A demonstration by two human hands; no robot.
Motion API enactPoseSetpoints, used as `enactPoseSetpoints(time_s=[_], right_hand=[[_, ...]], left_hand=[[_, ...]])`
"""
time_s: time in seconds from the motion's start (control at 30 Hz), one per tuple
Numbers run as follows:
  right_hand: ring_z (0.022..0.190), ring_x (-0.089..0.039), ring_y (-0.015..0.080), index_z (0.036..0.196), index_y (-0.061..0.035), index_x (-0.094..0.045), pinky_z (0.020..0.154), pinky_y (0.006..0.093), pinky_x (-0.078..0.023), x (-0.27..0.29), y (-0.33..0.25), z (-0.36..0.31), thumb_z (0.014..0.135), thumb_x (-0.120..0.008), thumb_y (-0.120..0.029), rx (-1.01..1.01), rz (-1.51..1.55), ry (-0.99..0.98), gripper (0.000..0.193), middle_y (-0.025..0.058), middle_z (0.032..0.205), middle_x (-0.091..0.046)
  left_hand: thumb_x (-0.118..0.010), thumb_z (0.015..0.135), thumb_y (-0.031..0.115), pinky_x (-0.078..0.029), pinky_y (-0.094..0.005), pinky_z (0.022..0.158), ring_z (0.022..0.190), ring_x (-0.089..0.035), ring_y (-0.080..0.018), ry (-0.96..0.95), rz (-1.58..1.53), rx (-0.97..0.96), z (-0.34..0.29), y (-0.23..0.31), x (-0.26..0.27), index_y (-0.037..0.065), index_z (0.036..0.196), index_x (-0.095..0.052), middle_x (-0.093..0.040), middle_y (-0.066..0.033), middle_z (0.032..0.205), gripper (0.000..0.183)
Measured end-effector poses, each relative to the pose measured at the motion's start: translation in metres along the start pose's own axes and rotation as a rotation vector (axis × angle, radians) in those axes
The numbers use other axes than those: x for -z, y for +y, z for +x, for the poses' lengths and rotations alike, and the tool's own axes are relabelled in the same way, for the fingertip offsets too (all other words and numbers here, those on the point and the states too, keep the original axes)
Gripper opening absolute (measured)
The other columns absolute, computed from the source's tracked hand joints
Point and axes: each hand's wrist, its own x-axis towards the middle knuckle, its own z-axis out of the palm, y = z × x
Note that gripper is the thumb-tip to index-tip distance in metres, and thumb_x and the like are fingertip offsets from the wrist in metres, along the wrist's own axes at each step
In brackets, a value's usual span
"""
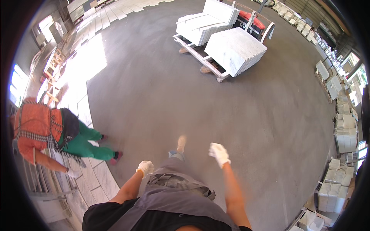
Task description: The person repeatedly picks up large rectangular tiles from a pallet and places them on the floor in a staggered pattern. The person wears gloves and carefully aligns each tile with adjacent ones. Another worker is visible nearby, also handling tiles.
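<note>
My left hand [145, 168], in a white knit glove, is in front of my grey apron [169, 192] at its left side. Its fingers are curled closed, and no object shows in them. Farther right, my right hand [219, 154] wears a matching glove and swings out ahead of me over the grey floor [262, 131]. It too is loosely closed, with nothing visible in it. Neither hand touches anything. One of my feet [181, 143] is stepping forward, slightly blurred.
Ahead, stacked white marble slabs [235, 48] sit on a wooden pallet [202, 59] by a red and black pallet jack [250, 21]. At left, a co-worker [42, 125] in orange and green bends over laid stone tiles [90, 173]. More pallets of stone [335, 184] line the right side.
</note>
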Motion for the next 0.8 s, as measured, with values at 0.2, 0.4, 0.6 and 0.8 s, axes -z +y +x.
enactPoseSetpoints(time_s=[0.2,0.4,0.6,0.8], right_hand=[[0.091,-0.068,0.0194,0.131,-0.0018,-0.061,0.087,0.0362,-0.058,-0.020,0.051,0.014,0.099,-0.065,-0.022,-0.145,0.056,-0.165,0.037,0.0089,0.105,-0.069],[0.090,-0.065,0.0274,0.102,-0.0091,-0.062,0.080,0.0449,-0.055,0.173,0.214,0.021,0.101,-0.053,-0.026,-0.244,-0.412,0.025,0.019,0.0056,0.093,-0.064],[0.092,-0.069,0.0345,0.116,-0.0080,-0.062,0.070,0.0529,-0.058,0.189,0.171,-0.022,0.102,-0.055,-0.036,-0.818,0.314,0.699,0.032,0.0146,0.106,-0.068],[0.090,-0.071,0.0380,0.116,-0.0032,-0.061,0.075,0.0487,-0.059,0.118,-0.006,0.085,0.094,-0.062,-0.030,-0.218,-1.136,0.085,0.035,0.0205,0.109,-0.070]], left_hand=[[-0.057,0.097,0.017,-0.061,-0.0453,0.073,0.087,-0.070,-0.0311,0.020,-0.028,-0.042,0.034,0.122,-0.018,0.003,0.125,-0.051,-0.066,-0.0155,0.103,0.031],[-0.057,0.099,0.016,-0.062,-0.0436,0.074,0.087,-0.069,-0.0295,-0.045,0.012,-0.170,0.075,0.279,-0.096,0.003,0.128,-0.049,-0.066,-0.0151,0.105,0.033],[-0.060,0.099,0.018,-0.062,-0.0444,0.077,0.089,-0.069,-0.0315,-0.149,-0.005,-0.135,0.103,0.319,-0.175,0.002,0.129,-0.049,-0.065,-0.0161,0.108,0.036],[-0.062,0.095,0.014,-0.061,-0.0430,0.074,0.086,-0.069,-0.0300,-0.232,-0.037,0.073,0.139,0.343,-0.227,0.006,0.116,-0.056,-0.066,-0.0134,0.100,0.024]])
